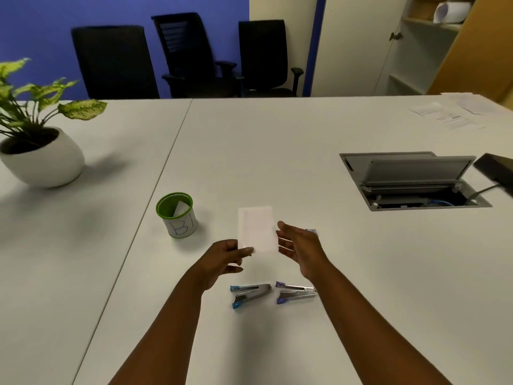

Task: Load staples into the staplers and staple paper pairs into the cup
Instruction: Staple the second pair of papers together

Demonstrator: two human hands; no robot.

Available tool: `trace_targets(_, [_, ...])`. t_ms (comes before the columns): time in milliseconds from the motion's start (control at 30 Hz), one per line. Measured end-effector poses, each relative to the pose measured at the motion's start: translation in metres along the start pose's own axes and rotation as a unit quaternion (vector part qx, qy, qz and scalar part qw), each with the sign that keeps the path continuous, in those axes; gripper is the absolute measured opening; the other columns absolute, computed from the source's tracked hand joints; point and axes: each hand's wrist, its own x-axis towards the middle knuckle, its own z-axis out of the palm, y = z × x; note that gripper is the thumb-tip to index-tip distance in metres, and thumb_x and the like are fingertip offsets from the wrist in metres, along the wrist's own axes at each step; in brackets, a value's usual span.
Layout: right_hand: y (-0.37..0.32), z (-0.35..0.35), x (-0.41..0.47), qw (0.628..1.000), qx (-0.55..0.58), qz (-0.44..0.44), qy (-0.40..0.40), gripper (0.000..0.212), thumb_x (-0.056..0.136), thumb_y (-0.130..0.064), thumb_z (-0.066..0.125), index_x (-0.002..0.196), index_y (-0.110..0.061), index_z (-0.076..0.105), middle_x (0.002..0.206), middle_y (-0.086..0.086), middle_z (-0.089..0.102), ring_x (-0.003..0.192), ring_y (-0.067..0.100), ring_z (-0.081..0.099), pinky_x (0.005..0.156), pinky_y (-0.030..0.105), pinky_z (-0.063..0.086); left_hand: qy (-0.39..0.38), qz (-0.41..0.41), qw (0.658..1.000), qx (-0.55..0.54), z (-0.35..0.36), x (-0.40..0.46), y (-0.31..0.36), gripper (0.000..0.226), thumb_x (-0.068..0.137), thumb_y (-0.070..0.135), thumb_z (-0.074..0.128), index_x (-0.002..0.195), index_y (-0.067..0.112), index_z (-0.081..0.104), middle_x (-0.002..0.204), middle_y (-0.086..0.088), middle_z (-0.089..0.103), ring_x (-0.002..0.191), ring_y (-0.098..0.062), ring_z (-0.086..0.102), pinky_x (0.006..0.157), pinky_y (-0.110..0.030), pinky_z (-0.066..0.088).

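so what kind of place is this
Most likely an office or meeting room: black swivel chairs stand against a blue wall, the white table has a cable hatch set into it, and printed papers lie at its far right corner.

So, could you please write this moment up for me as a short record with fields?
left hand: pinches the lower left corner of the paper, held above the table
right hand: open, fingers spread, beside the paper's right edge
cup: green rim, marked "B1", left of the paper, a white slip already inside
blue-tipped stapler: lying open on the table, near the person
purple-tipped stapler: lying open, right of the blue one
potted plant: far left
floor box: lid raised, right
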Motion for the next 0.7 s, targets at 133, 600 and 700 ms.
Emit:
trace_targets(133, [-0.018, 0.000, -0.017, 0.999, 0.003, -0.018, -0.028, 0.028, 0.082, -0.007, 0.065, 0.109, 0.000, 0.063, 0.097, 0.010, 0.065, 0.071, 0.015, 0.064, 0.059, 0.022, 0.053, -0.048, -0.002, 0.999, 0.004, 0.007, -0.013, 0.018, 0.004, 0.083, 0.011, 0.064, 0.083, 0.012, 0.068, 0.067, 0.006, 0.067, 0.061, -0.006, 0.060, 0.064, -0.023, 0.056])
trace_targets(600, [-0.021, -0.006, -0.070, 0.957, -0.146, -0.249, -0.035, 0.023, 0.083, 0.006, 0.058, 0.087, -0.012, 0.072, 0.080, -0.005, 0.064, 0.075, 0.016, 0.063, 0.051, 0.019, 0.056, 0.046, 0.031, 0.992, -0.116, 0.030, -0.055, 0.054, 0.021, 0.086, 0.002, 0.059, 0.107, 0.002, 0.059, 0.091, -0.010, 0.064, 0.078, -0.023, 0.064, 0.053, -0.023, 0.057])
trace_targets(700, [-0.015, -0.006, -0.078, 0.915, -0.202, -0.349, -0.027, 0.030, 0.079, 0.014, 0.054, 0.085, -0.007, 0.075, 0.076, -0.006, 0.060, 0.070, 0.007, 0.061, 0.051, 0.014, 0.054, 0.058, 0.019, 0.991, -0.123, 0.032, -0.061, 0.055, 0.019, 0.089, 0.005, 0.055, 0.106, 0.000, 0.060, 0.097, -0.014, 0.063, 0.077, -0.025, 0.064, 0.052, -0.023, 0.057])
